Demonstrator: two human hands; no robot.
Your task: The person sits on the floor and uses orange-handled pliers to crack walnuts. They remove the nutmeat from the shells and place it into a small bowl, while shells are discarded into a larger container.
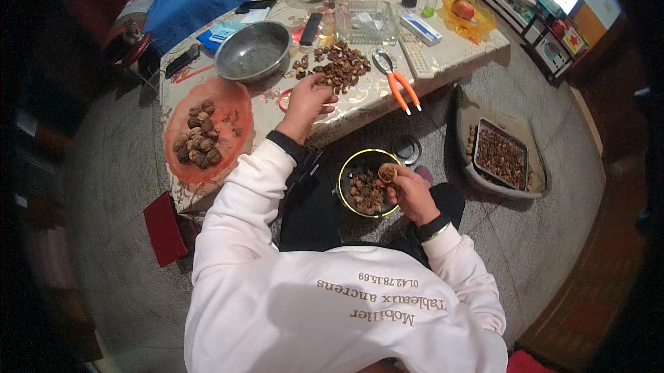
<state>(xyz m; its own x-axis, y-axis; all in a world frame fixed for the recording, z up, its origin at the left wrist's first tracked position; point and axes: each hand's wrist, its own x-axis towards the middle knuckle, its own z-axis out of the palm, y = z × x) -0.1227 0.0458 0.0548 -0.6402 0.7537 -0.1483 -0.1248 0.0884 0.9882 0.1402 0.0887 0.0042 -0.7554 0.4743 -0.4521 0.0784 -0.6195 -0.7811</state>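
My left hand hovers at the near edge of a pile of walnut kernels on the table, fingers apart; nothing shows in it, though its underside is hidden. Between the fingers of my right hand is a walnut shell half, its hollow side facing up. That hand is at the right rim of a round yellow-rimmed bin on the floor between my legs, which contains broken shells. Whole walnuts lie on a translucent orange tray to the left. An orange-handled nutcracker rests right of the kernels.
A metal bowl, phones, a glass tray and a remote control stand behind on the table. On the floor at right, a container holds a tray of small brown pieces. A red box stands at left.
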